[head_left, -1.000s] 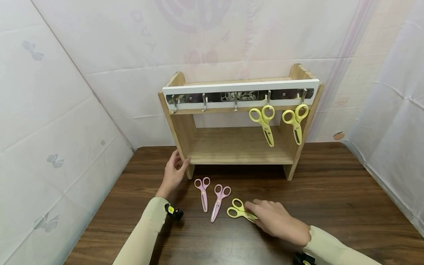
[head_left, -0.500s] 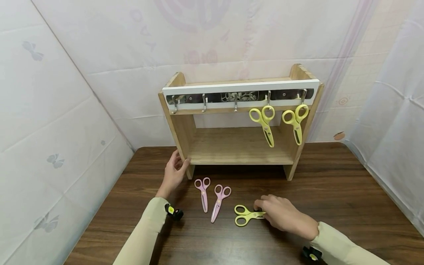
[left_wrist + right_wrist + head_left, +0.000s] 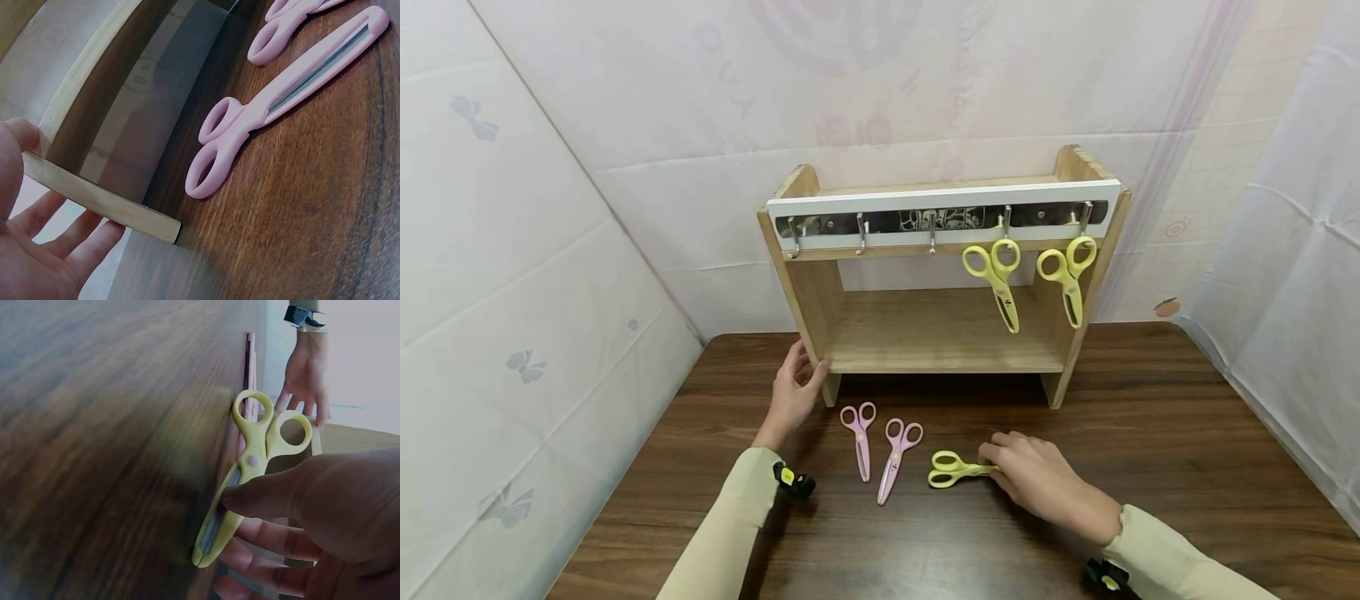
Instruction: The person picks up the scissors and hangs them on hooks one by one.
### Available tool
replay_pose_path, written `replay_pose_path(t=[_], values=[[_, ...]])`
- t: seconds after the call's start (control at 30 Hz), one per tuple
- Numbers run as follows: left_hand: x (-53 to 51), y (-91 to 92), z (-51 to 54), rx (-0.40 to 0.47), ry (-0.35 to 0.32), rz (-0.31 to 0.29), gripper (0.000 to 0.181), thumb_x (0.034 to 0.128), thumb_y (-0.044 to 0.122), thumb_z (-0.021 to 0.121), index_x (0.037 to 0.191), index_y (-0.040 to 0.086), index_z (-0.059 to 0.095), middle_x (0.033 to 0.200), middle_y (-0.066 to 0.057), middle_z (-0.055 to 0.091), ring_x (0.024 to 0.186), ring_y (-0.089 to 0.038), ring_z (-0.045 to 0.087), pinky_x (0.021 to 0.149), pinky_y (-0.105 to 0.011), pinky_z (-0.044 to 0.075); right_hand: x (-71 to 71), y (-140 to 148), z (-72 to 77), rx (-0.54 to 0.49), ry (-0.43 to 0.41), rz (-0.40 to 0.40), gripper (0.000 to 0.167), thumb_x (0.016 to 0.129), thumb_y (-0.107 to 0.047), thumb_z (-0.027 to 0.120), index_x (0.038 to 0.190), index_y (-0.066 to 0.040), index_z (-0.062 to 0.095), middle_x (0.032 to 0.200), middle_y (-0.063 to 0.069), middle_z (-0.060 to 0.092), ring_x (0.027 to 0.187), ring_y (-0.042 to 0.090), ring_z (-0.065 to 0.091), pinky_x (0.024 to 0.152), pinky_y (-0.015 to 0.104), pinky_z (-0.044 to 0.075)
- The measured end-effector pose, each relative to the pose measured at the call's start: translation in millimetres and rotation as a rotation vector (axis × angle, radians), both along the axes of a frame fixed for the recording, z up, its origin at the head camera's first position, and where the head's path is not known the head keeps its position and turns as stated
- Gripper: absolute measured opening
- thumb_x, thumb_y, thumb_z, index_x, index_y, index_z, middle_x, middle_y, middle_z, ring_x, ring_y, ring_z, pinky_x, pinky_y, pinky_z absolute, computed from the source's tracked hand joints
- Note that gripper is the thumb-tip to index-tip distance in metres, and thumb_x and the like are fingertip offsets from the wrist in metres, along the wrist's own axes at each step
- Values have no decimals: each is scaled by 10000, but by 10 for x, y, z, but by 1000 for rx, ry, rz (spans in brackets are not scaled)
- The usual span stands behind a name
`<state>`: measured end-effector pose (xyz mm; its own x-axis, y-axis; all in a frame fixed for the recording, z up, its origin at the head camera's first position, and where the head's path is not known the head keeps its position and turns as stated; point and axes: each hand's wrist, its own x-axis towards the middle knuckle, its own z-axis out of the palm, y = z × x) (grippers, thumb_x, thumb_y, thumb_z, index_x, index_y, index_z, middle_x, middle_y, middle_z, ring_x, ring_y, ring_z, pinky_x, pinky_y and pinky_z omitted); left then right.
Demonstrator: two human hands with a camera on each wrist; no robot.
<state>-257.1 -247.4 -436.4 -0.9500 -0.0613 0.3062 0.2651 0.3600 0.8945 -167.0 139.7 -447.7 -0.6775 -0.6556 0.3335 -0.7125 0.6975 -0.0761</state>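
My right hand (image 3: 1037, 479) pinches yellow scissors (image 3: 953, 470) by the blades, handles toward the left. In the right wrist view the thumb presses one side of the scissors (image 3: 250, 450), with fingers behind, and they are tilted on edge. My left hand (image 3: 793, 387) grips the lower left side panel of a wooden shelf (image 3: 943, 329); the left wrist view has the thumb at the front and the other fingers along the panel (image 3: 112, 203). Two pink scissors, one on the left (image 3: 861, 442) and one on the right (image 3: 897, 460), lie flat between my hands.
A white rail with a metal strip of several hooks (image 3: 933, 232) runs along the shelf top. Yellow scissors hang on its two rightmost hooks, one inner pair (image 3: 1000, 283) and one outer pair (image 3: 1070, 282). Patterned white cloth (image 3: 662, 125) encloses the brown wooden table (image 3: 1150, 433).
My right hand has shifted right and slightly toward the shelf with the yellow scissors, which have turned and now tilt on edge. My left hand stays on the shelf panel.
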Motion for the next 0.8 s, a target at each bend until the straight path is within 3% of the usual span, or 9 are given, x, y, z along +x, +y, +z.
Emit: replay_pose_path(t=[0.8], values=[[4,2,13,-11,9,-2,525,1042,186,630,1529,160,436,1378,-236,598,1192,-388,638,932,-530,551,0,22,-48,-21,27,-20,277,779,-105,898,892,-216,671,801,-88,612,662,150,597,465,263,427]])
